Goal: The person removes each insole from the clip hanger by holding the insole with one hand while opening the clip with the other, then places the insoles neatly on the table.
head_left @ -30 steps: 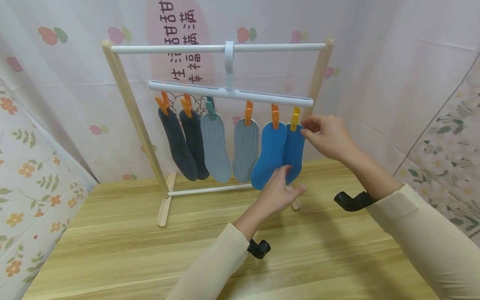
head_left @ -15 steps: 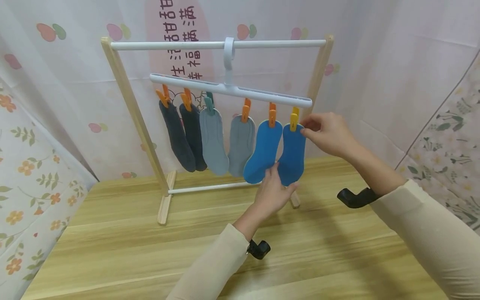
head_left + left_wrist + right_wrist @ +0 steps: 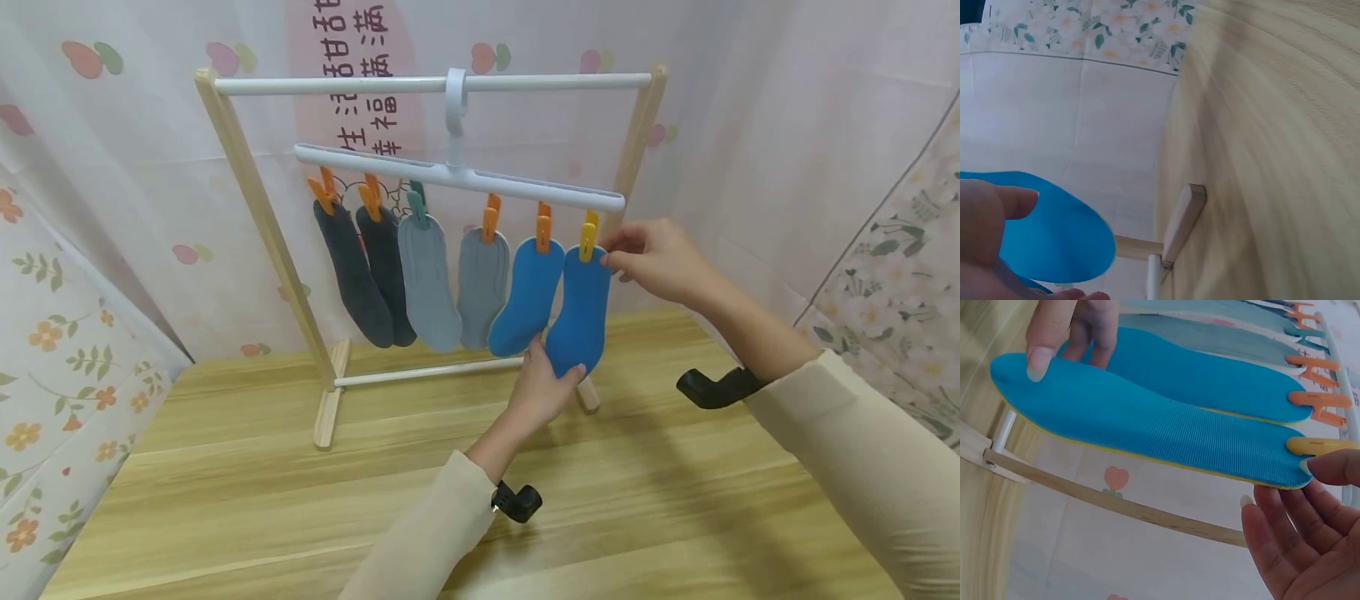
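Observation:
A blue insole (image 3: 579,312) hangs at the right end of a white hanger (image 3: 457,176) from a yellow clip (image 3: 588,238). My left hand (image 3: 542,385) holds its wide lower end, thumb on the front face and fingers behind. At the insole's upper corner, just beside the clip, my right hand (image 3: 654,260) pinches the edge between thumb and fingers. The right wrist view shows the thumb (image 3: 1335,467) on top and a yellow underside edge. A second blue insole (image 3: 528,292) hangs from an orange clip (image 3: 543,229) close to the left.
Two grey insoles (image 3: 429,283) and two dark insoles (image 3: 352,275) hang further left on clips. The hanger, lower at its right, hooks over the white top bar (image 3: 337,86) of a wooden rack (image 3: 262,225). Beneath is a wood-grain table (image 3: 247,500); patterned curtains stand behind.
My left hand has moved from between the blue insoles onto the right one's lower end. That insole has swung out from behind its neighbour and turned face forward. The right hand stays at the top corner.

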The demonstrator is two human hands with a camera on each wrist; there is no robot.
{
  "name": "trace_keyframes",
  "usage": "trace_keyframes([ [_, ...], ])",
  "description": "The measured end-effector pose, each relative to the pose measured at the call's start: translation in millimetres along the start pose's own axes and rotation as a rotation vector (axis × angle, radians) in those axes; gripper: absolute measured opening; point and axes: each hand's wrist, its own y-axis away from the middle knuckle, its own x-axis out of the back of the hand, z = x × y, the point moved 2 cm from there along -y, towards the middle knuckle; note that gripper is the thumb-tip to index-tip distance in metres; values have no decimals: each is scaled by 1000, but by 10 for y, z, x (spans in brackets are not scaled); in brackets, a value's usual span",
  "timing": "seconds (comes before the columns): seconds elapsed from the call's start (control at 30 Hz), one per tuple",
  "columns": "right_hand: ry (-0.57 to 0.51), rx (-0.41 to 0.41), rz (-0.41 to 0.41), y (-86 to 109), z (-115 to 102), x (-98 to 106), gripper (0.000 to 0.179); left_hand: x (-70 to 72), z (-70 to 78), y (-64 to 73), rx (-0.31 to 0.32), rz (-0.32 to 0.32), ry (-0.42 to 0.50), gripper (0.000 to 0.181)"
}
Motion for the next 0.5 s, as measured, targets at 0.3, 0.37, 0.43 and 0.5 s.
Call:
trace_keyframes([
  [0.3,-22,-6,-2,16,-17,10,30,48,-92,16,-79,-7,149,65],
  [0.37,-18,-3,3,17,-17,9,30,62,-108,31,-107,-4,144,56],
  [0.43,-10,-1,7,16,-21,6,31,80,-119,47,-134,4,140,46],
  [0.5,-4,4,9,13,-30,4,33,99,-123,67,-153,5,145,37],
])
